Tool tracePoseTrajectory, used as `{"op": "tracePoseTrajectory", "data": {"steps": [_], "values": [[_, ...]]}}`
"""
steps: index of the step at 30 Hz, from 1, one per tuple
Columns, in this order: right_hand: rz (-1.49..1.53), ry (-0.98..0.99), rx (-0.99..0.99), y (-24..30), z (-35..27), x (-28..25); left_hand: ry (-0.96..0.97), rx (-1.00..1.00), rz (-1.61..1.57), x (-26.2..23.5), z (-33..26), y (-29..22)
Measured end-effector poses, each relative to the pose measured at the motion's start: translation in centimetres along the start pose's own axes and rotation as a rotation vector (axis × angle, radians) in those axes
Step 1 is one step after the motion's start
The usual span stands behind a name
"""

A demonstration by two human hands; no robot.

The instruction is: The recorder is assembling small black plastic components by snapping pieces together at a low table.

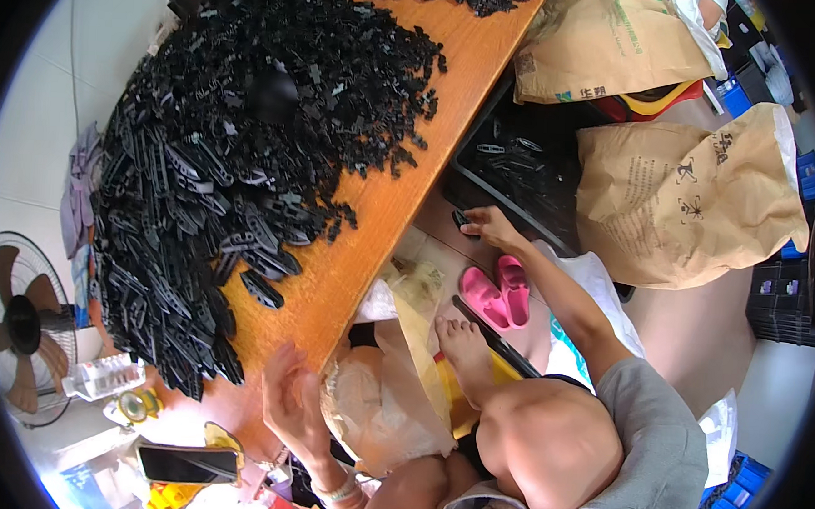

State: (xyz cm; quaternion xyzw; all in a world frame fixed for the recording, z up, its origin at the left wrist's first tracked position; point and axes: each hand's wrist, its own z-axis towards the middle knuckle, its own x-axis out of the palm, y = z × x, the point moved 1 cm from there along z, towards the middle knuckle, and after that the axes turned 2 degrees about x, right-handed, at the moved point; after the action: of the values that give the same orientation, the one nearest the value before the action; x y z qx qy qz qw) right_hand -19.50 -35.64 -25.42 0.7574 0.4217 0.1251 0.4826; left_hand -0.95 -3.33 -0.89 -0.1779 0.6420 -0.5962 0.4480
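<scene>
My right hand [492,227] reaches out over the floor beside the black bin, its fingers closed on a small black plastic part [464,222]. At the near edge of the wooden table [306,291] is my left hand [292,400], slightly blurred. Its fingers are stretched out, and nothing shows in them. A large heap of black plastic parts [250,111] covers much of the tabletop. Longer pieces [183,290] lie toward the near left side of the heap, smaller ones toward the far right.
A black bin [542,183] with some parts inside stands right of the table. Behind and beside it are brown paper sacks [692,199]. Pink clogs [496,299] rest on the floor. An open sack [378,403] sits below the table edge. A phone [187,464] and a fan [22,324] are at left.
</scene>
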Motion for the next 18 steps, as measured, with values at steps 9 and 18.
{"op": "tracePoseTrajectory", "data": {"steps": [9,18], "values": [[0.283,0.247,-0.422,11.8,-12.9,5.9,0.154,-0.118,-0.014,2.3,-1.3,0.4],[-0.247,0.633,-0.846,22.6,-15.6,13.6,-0.198,-0.292,-0.521,1.5,-1.1,2.2]]}}
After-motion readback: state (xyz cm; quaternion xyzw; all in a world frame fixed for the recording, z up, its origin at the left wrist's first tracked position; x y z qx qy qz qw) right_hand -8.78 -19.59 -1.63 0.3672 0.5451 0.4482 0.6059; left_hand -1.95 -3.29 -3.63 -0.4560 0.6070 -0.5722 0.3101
